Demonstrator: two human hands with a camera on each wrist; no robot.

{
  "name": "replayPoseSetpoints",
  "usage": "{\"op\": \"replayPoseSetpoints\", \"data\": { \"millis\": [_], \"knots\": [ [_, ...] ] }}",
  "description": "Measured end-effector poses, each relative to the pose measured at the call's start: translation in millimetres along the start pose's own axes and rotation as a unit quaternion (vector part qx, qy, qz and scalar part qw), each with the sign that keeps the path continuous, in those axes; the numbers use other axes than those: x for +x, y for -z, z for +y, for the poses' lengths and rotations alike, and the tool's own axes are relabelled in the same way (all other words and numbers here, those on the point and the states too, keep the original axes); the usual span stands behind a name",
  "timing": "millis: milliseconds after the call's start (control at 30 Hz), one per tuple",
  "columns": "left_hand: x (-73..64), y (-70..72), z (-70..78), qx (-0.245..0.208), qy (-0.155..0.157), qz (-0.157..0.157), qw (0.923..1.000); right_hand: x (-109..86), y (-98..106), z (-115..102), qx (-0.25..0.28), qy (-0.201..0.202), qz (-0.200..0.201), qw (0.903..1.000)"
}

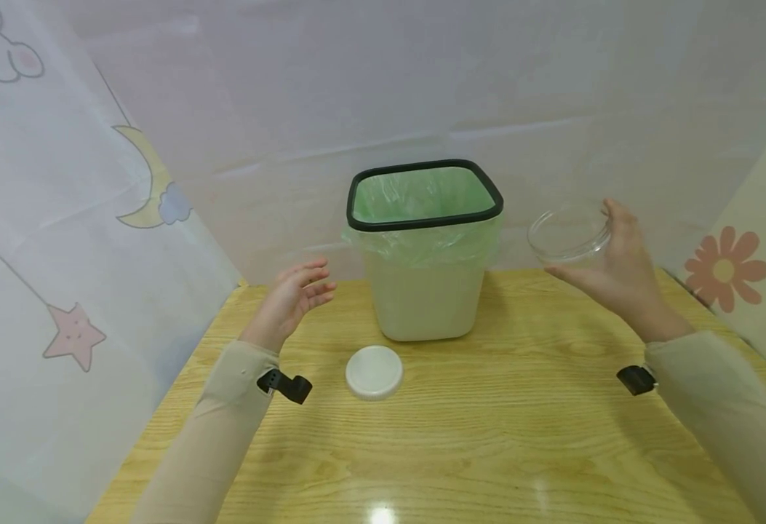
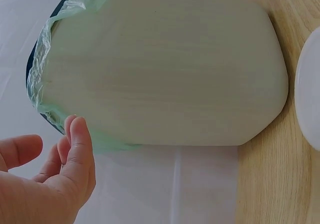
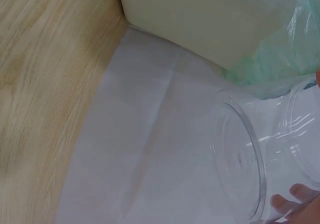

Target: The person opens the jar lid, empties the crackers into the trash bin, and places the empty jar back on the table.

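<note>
My right hand point(image 1: 625, 273) grips a clear, see-through jar point(image 3: 240, 159) by its side, held up in the air to the right of the trash bin point(image 1: 425, 291). In the right wrist view fingertips point(image 3: 285, 204) show against the jar's wall. To the left of the bin my left hand point(image 1: 294, 298) hovers with loosely bent fingers and nothing in it. A round white lid point(image 1: 374, 371) lies flat on the table in front of the bin.
A pale green bag point(image 1: 422, 193) lines the bin, tucked under its black rim point(image 1: 425, 224). The wooden table point(image 1: 487, 437) ends at a pale cloth backdrop point(image 1: 278, 94) behind and at the sides.
</note>
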State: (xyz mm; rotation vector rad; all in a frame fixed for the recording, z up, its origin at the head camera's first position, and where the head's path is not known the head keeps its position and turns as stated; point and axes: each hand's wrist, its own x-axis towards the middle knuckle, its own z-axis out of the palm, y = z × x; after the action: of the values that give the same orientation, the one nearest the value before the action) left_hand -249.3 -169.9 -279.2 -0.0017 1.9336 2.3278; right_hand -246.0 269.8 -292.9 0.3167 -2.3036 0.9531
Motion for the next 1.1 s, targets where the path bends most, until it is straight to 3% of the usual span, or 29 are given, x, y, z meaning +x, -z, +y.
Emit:
{"op": "replayPoseSetpoints", "data": {
  "millis": [700, 1100],
  "knots": [
    [-1.1, 2.7, -7.7, 0.003, -0.003, 0.003, 1.0000, -12.9, -2.6, 4.5, 0.016, -0.051, -0.018, 0.9984],
    [-3.7, 7.3, -13.7, 0.006, 0.005, 0.006, 0.9999, -21.7, -7.0, 5.6, 0.024, -0.044, -0.015, 0.9987]
  ]
}}
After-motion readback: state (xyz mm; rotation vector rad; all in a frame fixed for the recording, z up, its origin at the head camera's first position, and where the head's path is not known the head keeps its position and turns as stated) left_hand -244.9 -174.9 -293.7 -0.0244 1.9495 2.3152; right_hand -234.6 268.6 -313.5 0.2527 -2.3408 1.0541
